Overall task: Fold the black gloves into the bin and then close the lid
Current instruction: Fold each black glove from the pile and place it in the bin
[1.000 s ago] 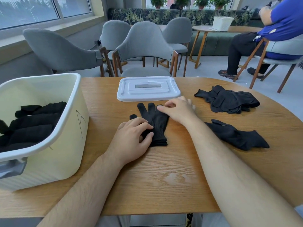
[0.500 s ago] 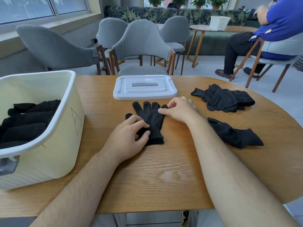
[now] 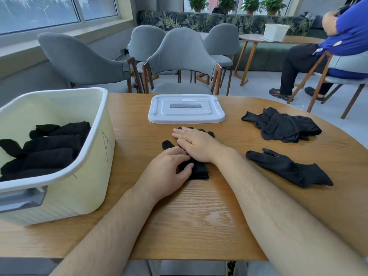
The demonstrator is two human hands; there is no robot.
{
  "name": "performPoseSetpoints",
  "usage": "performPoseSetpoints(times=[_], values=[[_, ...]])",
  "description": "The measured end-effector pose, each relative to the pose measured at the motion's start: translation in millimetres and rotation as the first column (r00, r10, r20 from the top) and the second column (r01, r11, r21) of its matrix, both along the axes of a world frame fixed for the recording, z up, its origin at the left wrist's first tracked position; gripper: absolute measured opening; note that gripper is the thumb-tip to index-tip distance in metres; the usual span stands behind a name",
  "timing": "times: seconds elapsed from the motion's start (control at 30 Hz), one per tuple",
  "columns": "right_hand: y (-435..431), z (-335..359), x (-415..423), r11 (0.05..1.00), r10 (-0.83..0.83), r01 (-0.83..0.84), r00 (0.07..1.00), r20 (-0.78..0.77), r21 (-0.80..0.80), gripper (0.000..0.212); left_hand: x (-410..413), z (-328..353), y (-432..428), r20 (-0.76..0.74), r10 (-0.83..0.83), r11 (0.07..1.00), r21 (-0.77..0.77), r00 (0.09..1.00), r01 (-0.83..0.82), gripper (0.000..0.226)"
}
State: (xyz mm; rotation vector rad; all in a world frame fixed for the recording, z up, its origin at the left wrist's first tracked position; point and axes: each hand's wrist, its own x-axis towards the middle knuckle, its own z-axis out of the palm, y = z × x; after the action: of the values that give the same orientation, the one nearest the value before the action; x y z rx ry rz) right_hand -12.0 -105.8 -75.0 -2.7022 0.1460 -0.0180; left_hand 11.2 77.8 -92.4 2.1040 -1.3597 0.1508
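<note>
Both hands, left [image 3: 169,169] and right [image 3: 196,143], flat (ungripping) on glove [image 3: 199,170], mid-table

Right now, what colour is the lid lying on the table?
White, with a grey handle recess: the lid shows best in the head view.

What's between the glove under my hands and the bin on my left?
Nothing visible. Only bare table lies between the glove and the bin, which stands open; its lid sits farther back, off that path.
</note>
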Motion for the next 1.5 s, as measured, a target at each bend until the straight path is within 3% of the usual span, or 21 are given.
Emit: performPoseSetpoints(times=[0.13,0.27,0.37,0.43,0.5,0.7,0.87,0.93,1.03,1.17,1.27,1.37,1.5], values=[[-1.3,-0.8,8.7,0.994,-0.064,0.062,0.998,-0.020,-0.087,0.053,0.3,-3.2,-0.6,0.001,0.007,1.000,-0.003,1.000,-0.007,0.032],[-6.6,5.0,-11.3,0.997,-0.077,0.077,0.987,0.140,0.000,0.052,0.8,-3.7,0.3,0.042,0.007,1.000,-0.027,0.999,-0.006,0.030],[-4.5,4.6,-36.7,0.989,-0.073,0.080,0.995,0.062,-0.121,0.055,3.9,-4.4,0.4,0.160,0.066,0.995,-0.081,0.985,-0.053,0.032],[-0.2,0.6,-50.9,0.972,-0.172,0.179,0.984,0.052,-0.154,0.056,3.8,-4.7,2.0,0.131,0.169,0.984,-0.080,0.977,-0.159,0.037],[5.6,-2.8,-58.0,0.968,-0.229,0.233,0.972,0.060,-0.089,0.055,4.0,-6.3,1.9,0.083,0.218,0.975,-0.057,0.972,-0.214,0.041],[0.5,-8.4,-46.6,0.980,-0.193,0.193,0.981,0.007,-0.056,0.056,2.0,-5.1,0.4,0.012,0.212,0.977,-0.008,0.977,-0.212,0.044],[2.3,-2.4,-59.2,0.973,-0.223,0.210,0.962,0.160,0.093,0.055,3.0,-4.5,-0.7,0.035,0.203,0.979,0.023,0.978,-0.204,0.051],[4.9,-2.9,-73.6,0.983,-0.182,0.172,0.958,0.220,0.063,0.052,3.4,-5.0,-1.9,0.055,0.204,0.978,0.038,0.977,-0.206,0.052],[4.8,-9.3,-87.6,0.987,-0.151,0.159,0.977,0.151,-0.041,0.053,3.5,-6.2,-3.6,0.052,0.215,0.975,0.050,0.975,-0.218,0.053],[5.6,-11.7,-85.1,0.982,-0.184,0.189,0.976,0.119,-0.031,0.056,3.3,-1.4,2.2,0.082,0.083,0.997,-0.012,0.993,-0.082,0.045],[7.2,-9.5,-88.2,0.981,-0.192,0.186,0.961,0.197,0.045,0.051,3.4,-0.9,6.1,0.069,-0.045,0.998,0.051,0.997,0.041,0.047],[6.3,-7.0,-98.2,0.994,-0.110,0.099,0.950,0.292,0.051,0.037,3.4,-2.0,3.4,0.055,-0.025,0.998,0.065,0.998,0.021,0.048],[3.4,-1.9,-106.0,0.998,-0.039,0.030,0.984,0.173,0.053,0.046,5.8,-1.3,4.7,0.101,-0.019,0.997,0.073,0.995,0.012,0.046]])
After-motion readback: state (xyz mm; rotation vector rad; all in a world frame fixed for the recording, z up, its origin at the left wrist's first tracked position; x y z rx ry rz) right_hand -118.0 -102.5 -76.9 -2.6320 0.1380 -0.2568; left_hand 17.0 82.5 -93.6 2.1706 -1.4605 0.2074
